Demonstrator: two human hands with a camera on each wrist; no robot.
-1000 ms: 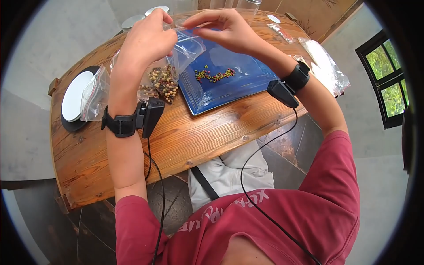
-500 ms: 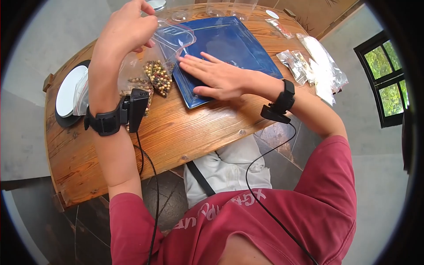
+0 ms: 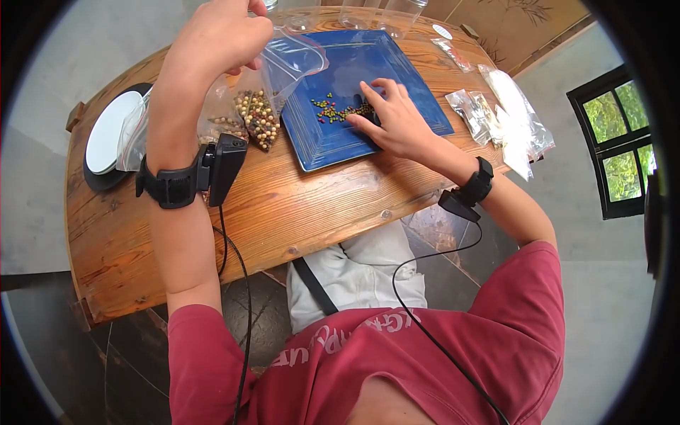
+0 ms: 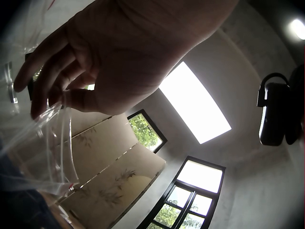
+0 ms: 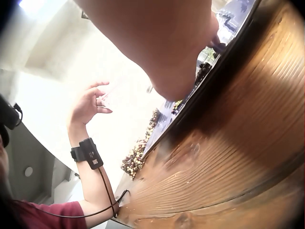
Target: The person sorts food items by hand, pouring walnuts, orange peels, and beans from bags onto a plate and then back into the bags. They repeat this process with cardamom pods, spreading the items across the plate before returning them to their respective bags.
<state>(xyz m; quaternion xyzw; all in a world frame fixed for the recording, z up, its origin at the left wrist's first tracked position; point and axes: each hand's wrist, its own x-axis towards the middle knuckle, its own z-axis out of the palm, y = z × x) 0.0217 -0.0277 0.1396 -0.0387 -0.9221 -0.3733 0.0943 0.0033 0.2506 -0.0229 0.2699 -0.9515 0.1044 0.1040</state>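
My left hand (image 3: pixel 216 42) is raised at the table's far left and pinches the edge of a clear zip bag (image 4: pixel 52 152) between thumb and fingers. The bag's open mouth (image 3: pixel 301 57) hangs over the corner of a square blue plate (image 3: pixel 347 49). On the plate lies a loose line of small green, yellow and red peppercorn-like balls (image 3: pixel 329 111). My right hand (image 3: pixel 400 120) is over the plate's near part, fingers spread and slightly bent, fingertips right at the balls. Larger cream, brown and dark balls (image 3: pixel 256 117) fill a clear bag beside the plate.
A white disc (image 3: pixel 113 131) on a dark round base stands at the left. Clear jars (image 3: pixel 404 15) line the far edge. Small clear packets (image 3: pixel 467 117) and a white plastic bag (image 3: pixel 520 117) lie at the right. Cables run from both wrist cameras.
My right hand has let go of the zip bag, swept low over the plate's near left side, then moved right to the small balls. My left hand has shifted left, still holding the bag.
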